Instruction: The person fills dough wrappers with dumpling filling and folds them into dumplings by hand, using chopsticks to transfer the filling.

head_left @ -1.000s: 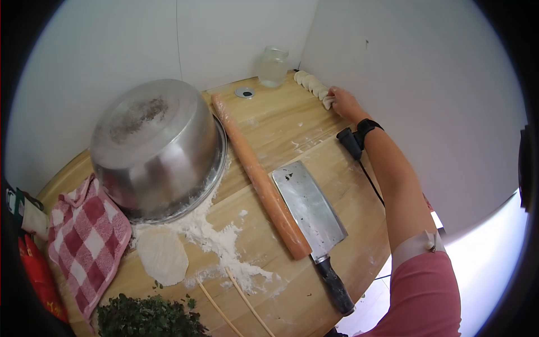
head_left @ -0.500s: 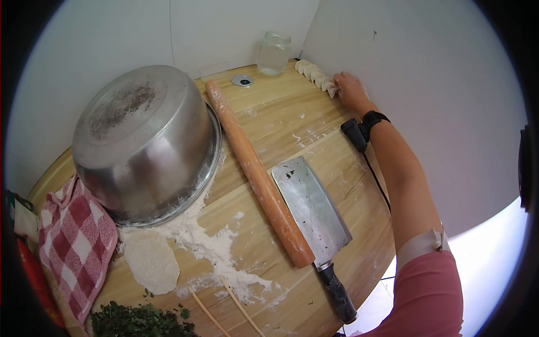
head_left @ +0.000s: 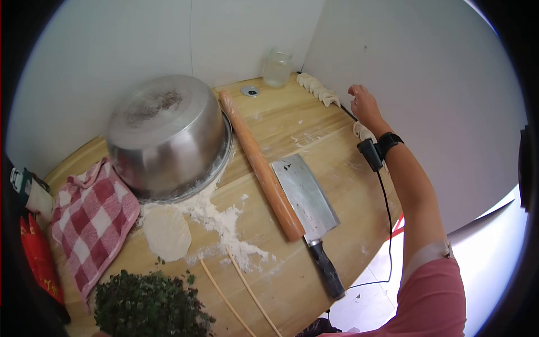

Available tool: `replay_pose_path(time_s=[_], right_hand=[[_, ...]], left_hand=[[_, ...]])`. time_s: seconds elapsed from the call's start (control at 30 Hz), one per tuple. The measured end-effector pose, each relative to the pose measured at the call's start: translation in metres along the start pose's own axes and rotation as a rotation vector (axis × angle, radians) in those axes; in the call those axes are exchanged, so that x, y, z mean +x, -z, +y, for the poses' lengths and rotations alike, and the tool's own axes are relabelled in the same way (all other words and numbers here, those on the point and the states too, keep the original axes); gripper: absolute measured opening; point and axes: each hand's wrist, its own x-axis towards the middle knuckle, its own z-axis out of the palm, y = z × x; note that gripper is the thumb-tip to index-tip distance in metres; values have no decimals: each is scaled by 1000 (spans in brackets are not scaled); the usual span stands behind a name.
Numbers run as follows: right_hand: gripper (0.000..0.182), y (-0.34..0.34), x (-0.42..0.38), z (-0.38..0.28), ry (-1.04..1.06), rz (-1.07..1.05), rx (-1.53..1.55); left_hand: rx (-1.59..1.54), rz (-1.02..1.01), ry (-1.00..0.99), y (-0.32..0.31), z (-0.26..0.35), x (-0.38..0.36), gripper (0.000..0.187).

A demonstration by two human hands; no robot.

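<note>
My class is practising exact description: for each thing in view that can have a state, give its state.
Right hand, raised, fingers bent
Dumplings, folded, lined up
Dough wrapper, flat, unfolded
Steel basin, upside down
Glass jar, upright, unlidded
Rolling pin, lying down
Cleaver, lying flat
Greens, chopped, heaped
Flour, scattered
Checked cloth, spread out
Chopsticks, lying apart

Pale, plain walls [head_left: 247, 33] meet at a corner behind a light wooden surface [head_left: 281, 126], with bright light on the pale floor [head_left: 365, 303] at lower right.

Cloth [head_left: 96, 220]: red-white checks — pink border | rolling pin [head_left: 261, 168]: orange-brown | greens [head_left: 149, 306]: dark green
</note>
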Motion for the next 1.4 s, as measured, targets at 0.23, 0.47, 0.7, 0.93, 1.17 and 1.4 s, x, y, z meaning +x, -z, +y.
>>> replay_pose_path(time_s=[0.23,0.47,0.7,0.93,1.17,1.4], right_hand=[[24,117,-31,-60,191,62,257],[14,294,-94,-244,222,-231,448],[12,270,-143,-366,341,-527,669],[12,119,-140,-418,631,-367,321],[6,85,-138,-424,902,-252,255],[7,68,-134,-424,945,-195,297]], left_hand=[[-263,421,328,-11,-13,-10,35],[-389,318,379,0,-8,4,19],[-525,342,273,2,-11,6,14],[-581,310,255,7,-19,8,15],[-667,269,224,6,-14,6,15],[-661,263,199,6,-12,5,16]])
